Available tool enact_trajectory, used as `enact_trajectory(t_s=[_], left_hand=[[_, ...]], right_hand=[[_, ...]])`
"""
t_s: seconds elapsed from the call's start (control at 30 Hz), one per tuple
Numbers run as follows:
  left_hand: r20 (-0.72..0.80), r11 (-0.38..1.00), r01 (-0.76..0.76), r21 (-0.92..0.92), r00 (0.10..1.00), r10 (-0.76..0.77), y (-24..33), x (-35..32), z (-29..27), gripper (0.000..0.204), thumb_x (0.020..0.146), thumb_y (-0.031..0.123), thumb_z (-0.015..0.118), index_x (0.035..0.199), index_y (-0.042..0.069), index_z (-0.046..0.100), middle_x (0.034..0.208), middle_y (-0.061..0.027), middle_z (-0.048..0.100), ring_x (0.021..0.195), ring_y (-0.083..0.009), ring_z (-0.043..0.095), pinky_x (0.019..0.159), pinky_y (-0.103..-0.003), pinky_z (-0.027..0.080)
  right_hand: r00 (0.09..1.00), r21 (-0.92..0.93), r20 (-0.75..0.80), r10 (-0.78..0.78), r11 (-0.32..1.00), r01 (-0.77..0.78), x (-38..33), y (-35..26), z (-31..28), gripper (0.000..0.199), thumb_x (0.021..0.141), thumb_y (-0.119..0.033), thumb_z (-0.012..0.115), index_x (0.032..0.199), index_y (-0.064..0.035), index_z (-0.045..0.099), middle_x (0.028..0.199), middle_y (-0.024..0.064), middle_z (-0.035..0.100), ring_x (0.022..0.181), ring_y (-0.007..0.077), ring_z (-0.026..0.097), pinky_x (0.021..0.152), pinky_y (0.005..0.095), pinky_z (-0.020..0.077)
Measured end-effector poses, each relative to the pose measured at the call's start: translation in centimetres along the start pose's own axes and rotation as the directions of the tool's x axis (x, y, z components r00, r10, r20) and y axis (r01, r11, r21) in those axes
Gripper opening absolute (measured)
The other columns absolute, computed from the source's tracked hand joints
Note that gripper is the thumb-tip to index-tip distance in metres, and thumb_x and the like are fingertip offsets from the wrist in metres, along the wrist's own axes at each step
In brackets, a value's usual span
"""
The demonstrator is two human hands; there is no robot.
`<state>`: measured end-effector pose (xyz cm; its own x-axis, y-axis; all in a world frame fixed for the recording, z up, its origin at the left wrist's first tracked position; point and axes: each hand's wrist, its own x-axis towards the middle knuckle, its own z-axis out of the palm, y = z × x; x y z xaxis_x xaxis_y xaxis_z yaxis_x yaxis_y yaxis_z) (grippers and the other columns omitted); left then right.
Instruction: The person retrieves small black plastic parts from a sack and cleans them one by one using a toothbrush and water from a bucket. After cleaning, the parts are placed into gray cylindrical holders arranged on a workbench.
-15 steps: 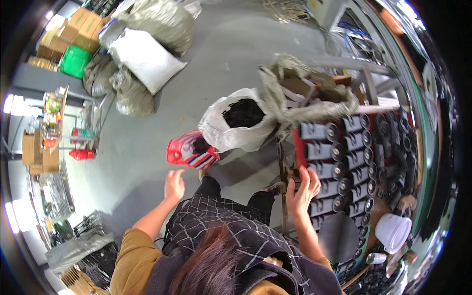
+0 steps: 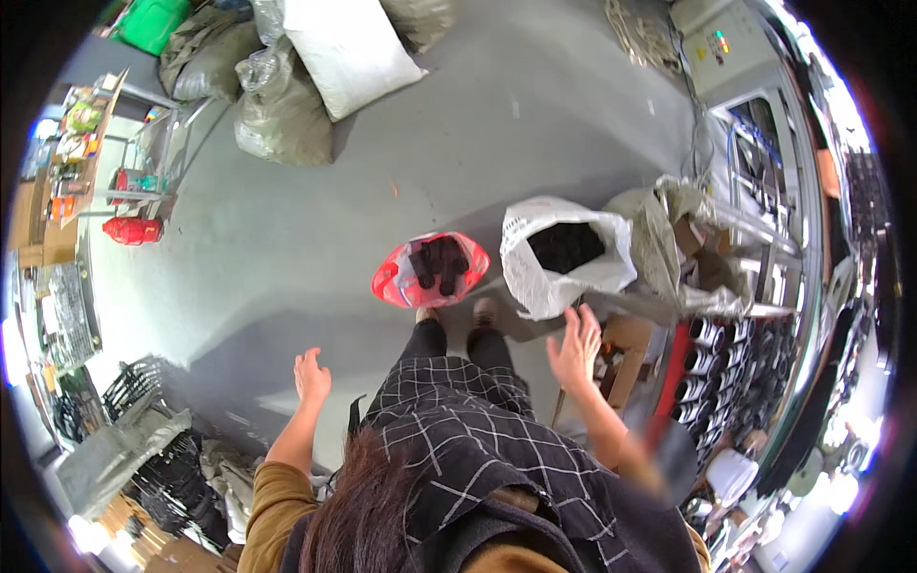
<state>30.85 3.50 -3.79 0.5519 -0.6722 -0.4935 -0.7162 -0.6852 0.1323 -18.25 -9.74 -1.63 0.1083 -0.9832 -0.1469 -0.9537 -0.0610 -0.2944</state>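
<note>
My left hand [image 2: 311,375] hangs in the air to the left of my checked apron, holding nothing, its fingers loosely bent and apart. My right hand [image 2: 577,351] is held out with spread fingers, also holding nothing. It is nearest to a white woven sack [image 2: 521,280], whose wide mouth shows black pieces [image 2: 567,247] inside; whether it touches the sack's lower edge I cannot tell. On the floor in front of my feet stands a red and white bag [image 2: 386,279], its top open. Dark, rounded lengths [image 2: 443,263] lie in it.
Right of the white sack slumps a grey-green sack [image 2: 659,234] with cardboard inside. A rack of black and silver parts [image 2: 712,382] stands at my right. Full sacks [image 2: 349,57] lie at the far left, near a shelf [image 2: 153,143] and a red item [image 2: 134,230].
My view has turned, so the rack and sacks sit further right. The red and white bag now lies straight ahead of my feet. Both hands remain without anything in them.
</note>
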Motion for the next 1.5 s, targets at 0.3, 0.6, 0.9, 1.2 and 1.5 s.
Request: enact_trajectory(t_s=[0.3, 0.6, 0.9, 1.2, 1.5], left_hand=[[-0.137, 0.994, -0.112, -0.005, 0.985, 0.110, -5.8, 3.4, -0.5, 0.041, 0.073, 0.004, 0.059, 0.113, 0.010, 0.058, 0.113, -0.0179, 0.056, 0.111, -0.0376, 0.050, 0.100, -0.047, 0.038], [-0.145, 0.995, 0.031, -0.096, 0.988, -0.045, -14.1, 23.2, -6.9, 0.025, 0.070, 0.022, 0.067, 0.092, 0.011, 0.066, 0.103, -0.0187, 0.061, 0.103, -0.0371, 0.056, 0.087, -0.047, 0.046], [0.107, 0.982, -0.188, -0.004, 0.976, 0.187, -11.0, 38.3, -18.4, 0.022, 0.074, 0.016, 0.063, 0.095, 0.011, 0.067, 0.107, -0.0199, 0.063, 0.102, -0.0358, 0.059, 0.088, -0.045, 0.049], [-0.019, 0.595, -0.776, 0.208, 0.605, 0.796, 16.5, 58.4, -28.3, 0.014, 0.077, 0.011, 0.060, 0.090, 0.015, 0.066, 0.100, -0.0150, 0.059, 0.095, -0.0374, 0.059, 0.080, -0.047, 0.050], [0.100, 0.508, -0.803, 0.312, 0.559, 0.823, 41.7, 63.7, -29.8, 0.026, 0.073, 0.007, 0.060, 0.095, 0.020, 0.066, 0.106, -0.0137, 0.058, 0.107, -0.0341, 0.055, 0.088, -0.044, 0.048]], right_hand=[[0.992, -0.019, 0.112, 0.060, 0.998, -0.058, 7.6, -1.8, 2.9, 0.049, 0.072, -0.021, 0.069, 0.115, -0.0024, 0.055, 0.133, 0.0222, 0.037, 0.119, 0.0417, 0.039, 0.093, 0.0511, 0.0409], [0.979, 0.097, 0.036, 0.199, 0.975, -0.201, 20.9, -19.4, 13.6, 0.026, 0.076, -0.023, 0.066, 0.094, -0.0034, 0.065, 0.110, 0.0222, 0.054, 0.107, 0.0405, 0.051, 0.092, 0.0467, 0.0464], [0.870, 0.221, 0.356, 0.340, 0.874, -0.432, 19.8, -24.9, 20.7, 0.046, 0.083, -0.038, 0.053, 0.108, -0.0016, 0.065, 0.104, 0.0242, 0.066, 0.102, 0.0390, 0.062, 0.090, 0.0474, 0.0481], [0.064, -0.056, 0.546, 0.835, 0.113, -0.992, 1.5, -16.7, 28.0, 0.046, 0.084, -0.045, 0.055, 0.098, -0.0024, 0.067, 0.105, 0.0191, 0.067, 0.102, 0.0349, 0.064, 0.085, 0.0437, 0.0506], [0.604, 0.240, 0.356, 0.713, 0.555, -0.796, 36.9, -11.7, 20.2, 0.047, 0.087, -0.043, 0.054, 0.107, -0.0012, 0.062, 0.117, 0.0196, 0.062, 0.109, 0.0375, 0.060, 0.088, 0.0464, 0.0489]])
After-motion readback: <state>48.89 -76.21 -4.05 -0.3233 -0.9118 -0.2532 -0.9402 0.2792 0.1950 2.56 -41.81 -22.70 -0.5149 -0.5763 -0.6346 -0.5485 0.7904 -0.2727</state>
